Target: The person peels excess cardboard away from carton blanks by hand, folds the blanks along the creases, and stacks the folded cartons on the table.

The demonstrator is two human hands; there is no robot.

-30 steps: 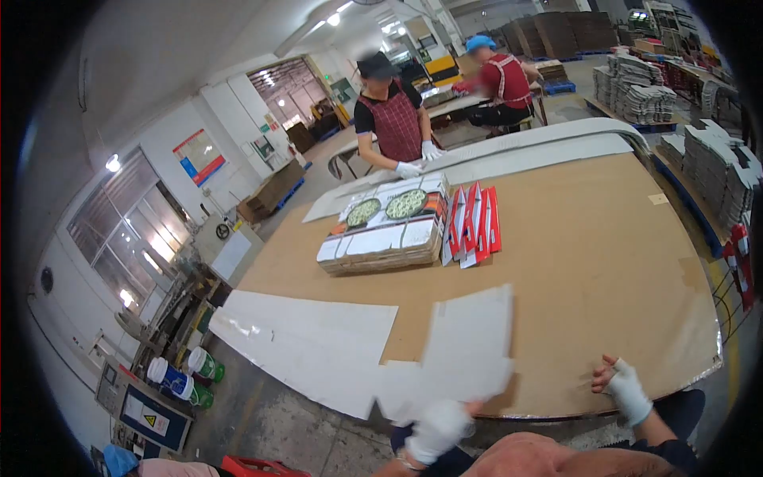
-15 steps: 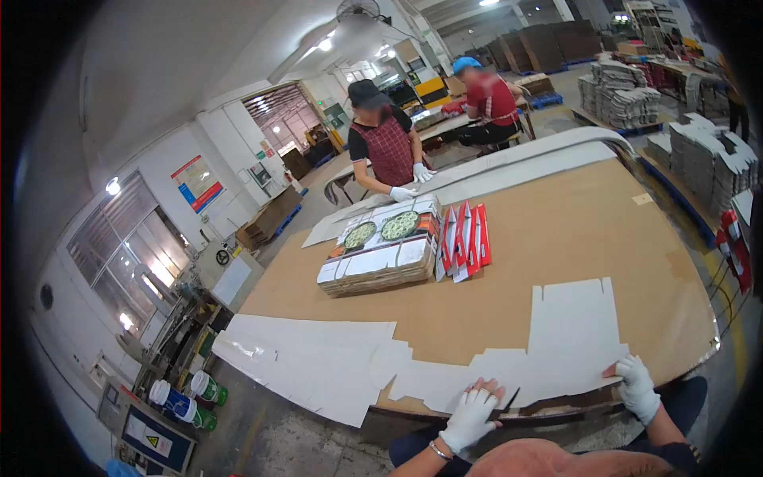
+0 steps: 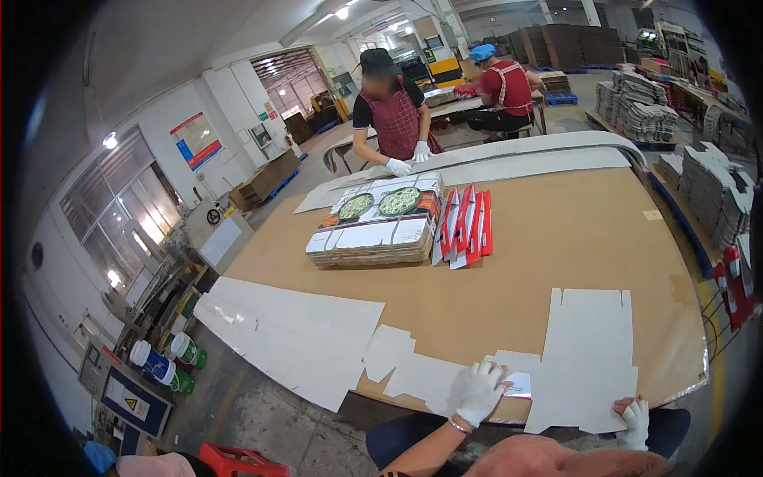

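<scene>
White die-cut carton blank [image 3: 579, 385] is laid out along the near edge of the desk [image 3: 556, 230], broad panel [image 3: 590, 330] unfolded. Your left grip [image 3: 478, 393] rests over it, right grip [image 3: 635, 423] touches its near-right corner; cannot tell whether either grasps.

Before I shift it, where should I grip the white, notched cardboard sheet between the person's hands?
Probably the near edge of the white sheet, from the person's side: it lies mostly flat, and that edge appears to overhang the brown tabletop, leaving room underneath.

Cut sheet [image 3: 588, 350]: white
Left glove [image 3: 475, 395]: white
Right glove [image 3: 635, 428]: white
Tabletop [image 3: 548, 230]: tan
Folded pieces [image 3: 469, 226]: red, white
Apron [image 3: 393, 126]: maroon, checked
</scene>
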